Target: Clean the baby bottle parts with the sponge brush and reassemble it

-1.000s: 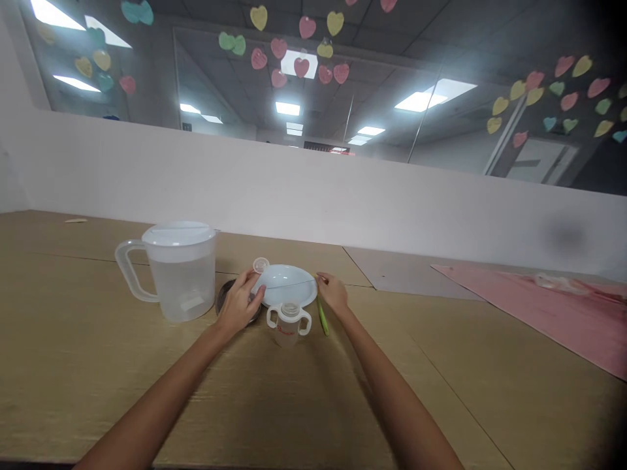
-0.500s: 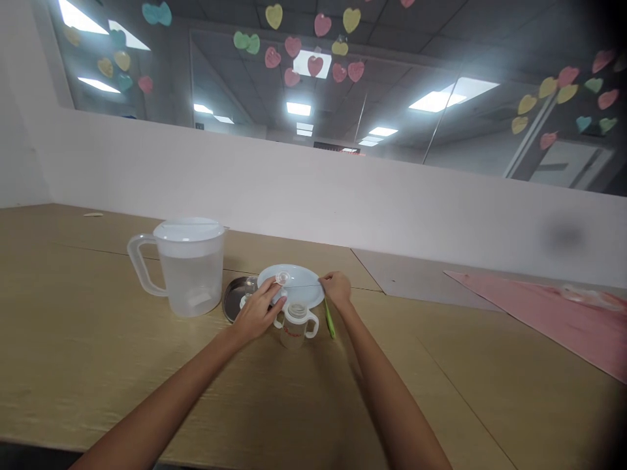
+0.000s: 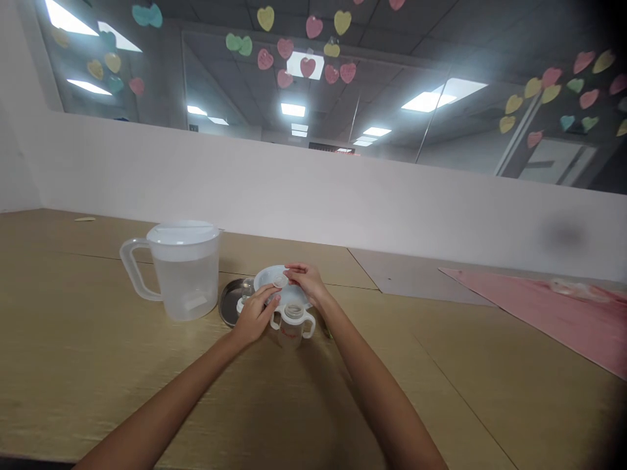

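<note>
Between its thumb and fingers, my left hand point(image 3: 255, 316) holds a small round translucent disc point(image 3: 280, 281) above the plate. My right hand point(image 3: 306, 279) has its fingers bent in at the disc's right edge and looks to be pinching it. Just in front of the hands stands an open two-handled baby bottle point(image 3: 291, 329) with red print and a threaded neck. Under the hands lies a white oval plate point(image 3: 264, 277). A round metal dish point(image 3: 228, 305) sits left of it, with a clear dome-shaped piece point(image 3: 247, 287) partly hidden by my left hand.
A large translucent lidded pitcher point(image 3: 189, 277) stands to the left, its handle pointing left. A green stick-like thing point(image 3: 326, 329) is mostly hidden behind my right wrist. Pink sheeting point(image 3: 539, 307) covers the table's right side. A low wall point(image 3: 318, 196) with glass above borders the back.
My right hand has come left from the plate's right edge to the disc in my left hand. The thin line stretched between the hands is no longer visible. The view has shifted slightly.
</note>
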A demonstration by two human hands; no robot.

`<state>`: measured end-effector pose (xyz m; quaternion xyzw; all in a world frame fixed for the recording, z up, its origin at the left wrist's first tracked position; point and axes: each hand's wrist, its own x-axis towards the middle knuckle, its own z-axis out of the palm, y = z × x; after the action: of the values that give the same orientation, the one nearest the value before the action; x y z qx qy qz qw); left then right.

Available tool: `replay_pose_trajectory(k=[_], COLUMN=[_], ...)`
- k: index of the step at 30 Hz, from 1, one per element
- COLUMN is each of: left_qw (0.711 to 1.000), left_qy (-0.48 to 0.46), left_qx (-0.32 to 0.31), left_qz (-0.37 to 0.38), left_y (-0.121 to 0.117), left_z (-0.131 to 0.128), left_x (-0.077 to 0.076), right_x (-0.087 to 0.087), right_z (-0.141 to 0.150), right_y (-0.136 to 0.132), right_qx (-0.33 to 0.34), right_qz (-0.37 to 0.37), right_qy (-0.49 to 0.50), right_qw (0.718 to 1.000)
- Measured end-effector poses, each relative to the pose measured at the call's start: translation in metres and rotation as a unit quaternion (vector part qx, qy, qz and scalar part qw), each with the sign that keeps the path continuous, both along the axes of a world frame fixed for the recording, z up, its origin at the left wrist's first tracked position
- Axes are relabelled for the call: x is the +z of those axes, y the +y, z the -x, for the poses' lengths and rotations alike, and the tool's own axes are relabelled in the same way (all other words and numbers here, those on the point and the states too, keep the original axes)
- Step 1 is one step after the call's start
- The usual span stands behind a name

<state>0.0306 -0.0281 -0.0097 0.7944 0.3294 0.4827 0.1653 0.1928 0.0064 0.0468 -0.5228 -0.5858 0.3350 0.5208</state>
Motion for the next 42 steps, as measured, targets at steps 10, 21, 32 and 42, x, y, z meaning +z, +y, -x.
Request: replay_pose_trajectory(k=[10, 21, 32, 42], left_qw=[0.974, 0.962, 0.973, 0.971], left_qy=[-0.211, -0.250, -0.212, -0.216], left_qx=[0.023, -0.001, 0.019, 0.010], left_qz=[0.085, 0.111, 0.088, 0.098], left_y=[0.014, 0.012, 0.015, 0.013], left_z=[-0.012, -0.014, -0.011, -0.012], left_x=[-0.008, -0.005, -0.011, -0.008], right_x=[0.019, 0.072, 0.054, 0.045], right_z=[0.003, 0.024, 0.029, 0.030], right_y=[-0.002, -0.076, -0.070, -0.066], right_qx=[0.005, -0.025, -0.033, -0.035], right_qz=[-0.109, -0.408, -0.455, -0.460], right_qy=[0.112, -0.007, -0.129, -0.205], right_qw=[0.988, 0.912, 0.881, 0.863])
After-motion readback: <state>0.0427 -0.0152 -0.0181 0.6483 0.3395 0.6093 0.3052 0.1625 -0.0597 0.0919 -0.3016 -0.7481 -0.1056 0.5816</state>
